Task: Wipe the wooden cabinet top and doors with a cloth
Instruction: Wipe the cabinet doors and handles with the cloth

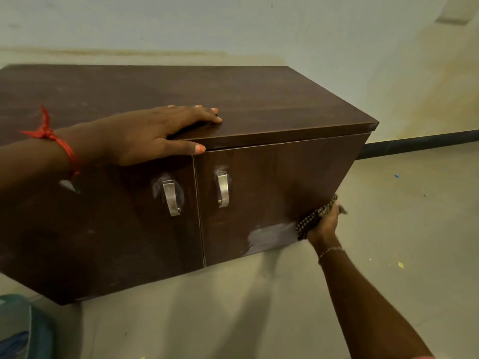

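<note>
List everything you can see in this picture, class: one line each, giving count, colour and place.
cabinet: one, dark brown, on the floor by the wall
doors: two, dark brown, cabinet front
handles: two, silver, one per door
cloth: one, dark-and-pale checked, right door's lower corner
white smear: one, right door, beside the cloth
skirting: one, black, foot of wall, right
teal object: one, bottom left, unclear
left hand: one, flat on the cabinet, red thread on wrist
right hand: one, gripping cloth, bracelet on wrist
</note>
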